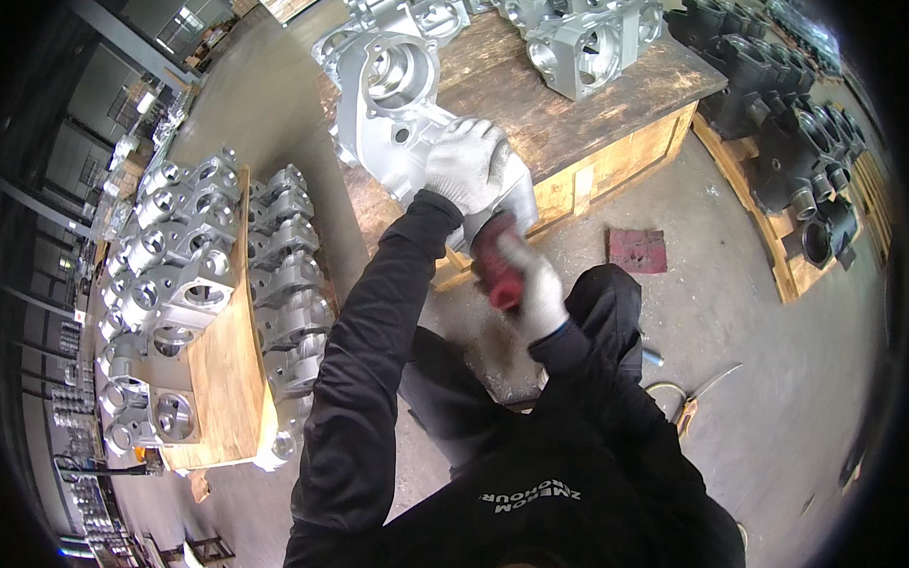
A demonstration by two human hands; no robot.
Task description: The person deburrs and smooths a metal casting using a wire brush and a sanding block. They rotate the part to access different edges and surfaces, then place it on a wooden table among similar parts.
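My left hand, in a pale work glove, is closed over the arm of a large silver metal casting. The casting rests at the near left end of a wooden bench and has a wide round bore at its far end. Just below and to the right, my right hand, also gloved, grips a red cylindrical hand tool. The tool's dark end is close against the casting's near end; motion blur hides whether they touch and what kind of tool it is.
More silver castings stand on the wooden bench. To the left, rows of castings fill a wooden stand. Black castings sit on a pallet at right. A red square sheet and an orange-handled tool lie on the floor.
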